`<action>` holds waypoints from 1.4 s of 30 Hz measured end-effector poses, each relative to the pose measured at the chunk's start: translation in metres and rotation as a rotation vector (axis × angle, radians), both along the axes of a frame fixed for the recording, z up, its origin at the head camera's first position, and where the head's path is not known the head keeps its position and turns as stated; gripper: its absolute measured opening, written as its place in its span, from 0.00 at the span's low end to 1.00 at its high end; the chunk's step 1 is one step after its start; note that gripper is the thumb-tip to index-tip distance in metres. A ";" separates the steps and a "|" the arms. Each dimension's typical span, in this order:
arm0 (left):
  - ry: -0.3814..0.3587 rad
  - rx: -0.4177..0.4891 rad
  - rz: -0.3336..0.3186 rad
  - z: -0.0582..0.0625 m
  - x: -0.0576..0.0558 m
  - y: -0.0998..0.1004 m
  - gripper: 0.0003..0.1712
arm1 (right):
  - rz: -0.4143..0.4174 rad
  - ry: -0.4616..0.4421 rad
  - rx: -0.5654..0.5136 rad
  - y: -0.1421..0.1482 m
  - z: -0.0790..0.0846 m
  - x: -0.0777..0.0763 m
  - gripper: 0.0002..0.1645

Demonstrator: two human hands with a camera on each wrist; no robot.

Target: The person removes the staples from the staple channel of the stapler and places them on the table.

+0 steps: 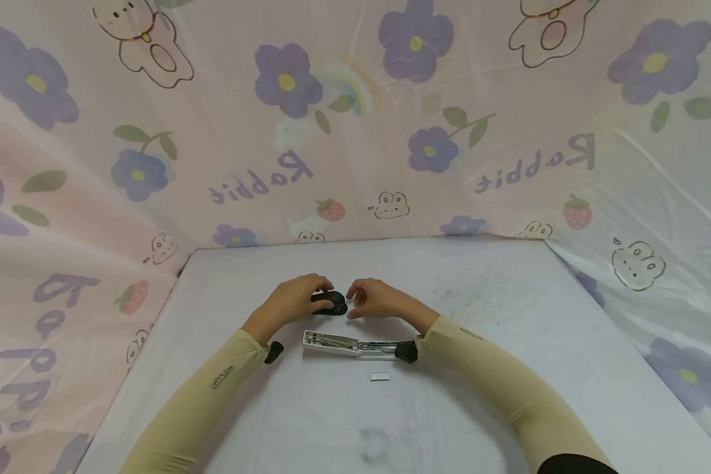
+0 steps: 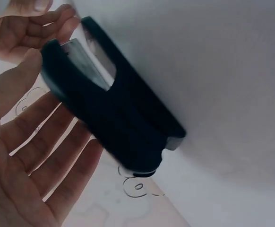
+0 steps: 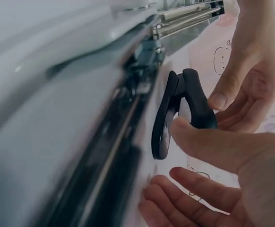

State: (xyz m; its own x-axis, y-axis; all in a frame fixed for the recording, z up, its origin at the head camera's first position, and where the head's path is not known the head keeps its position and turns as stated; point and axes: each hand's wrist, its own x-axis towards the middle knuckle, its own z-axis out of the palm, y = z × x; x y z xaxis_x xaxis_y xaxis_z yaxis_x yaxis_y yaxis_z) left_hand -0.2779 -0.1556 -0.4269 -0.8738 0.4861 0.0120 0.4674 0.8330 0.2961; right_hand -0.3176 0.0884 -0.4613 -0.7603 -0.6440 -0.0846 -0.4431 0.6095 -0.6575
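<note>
A small black stapler (image 1: 330,303) stands on the white table, its wide open mouth and metal magazine showing in the left wrist view. My left hand (image 1: 293,299) holds it from the left, thumb along the near side and fingers behind. Close to the stapler's right end, my right hand (image 1: 374,299) hovers with its fingers loosely bent and nothing between them. A long white stapler (image 1: 332,343) lies opened out nearer me, its metal rail exposed; the right wrist view has it large and blurred. Just in front of that rests a small grey strip of staples (image 1: 380,376).
The white table (image 1: 308,421) is bounded at the back and sides by a hanging cloth (image 1: 355,145) printed with flowers and rabbits. A black wrist camera (image 1: 406,351) at my right wrist overlaps the long stapler's right end.
</note>
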 end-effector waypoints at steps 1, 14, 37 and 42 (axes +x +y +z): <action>0.002 -0.006 -0.004 -0.002 -0.001 0.000 0.25 | -0.001 -0.006 0.007 -0.001 -0.001 -0.001 0.26; -0.025 -0.072 0.023 -0.011 -0.006 0.004 0.24 | -0.059 -0.025 0.088 -0.016 0.006 -0.003 0.23; 0.000 -0.093 0.029 -0.023 -0.009 0.008 0.27 | -0.148 -0.048 -0.040 -0.028 -0.016 0.001 0.23; 0.029 -0.095 0.021 -0.024 -0.009 0.008 0.25 | -0.152 -0.058 -0.055 -0.029 -0.016 0.001 0.18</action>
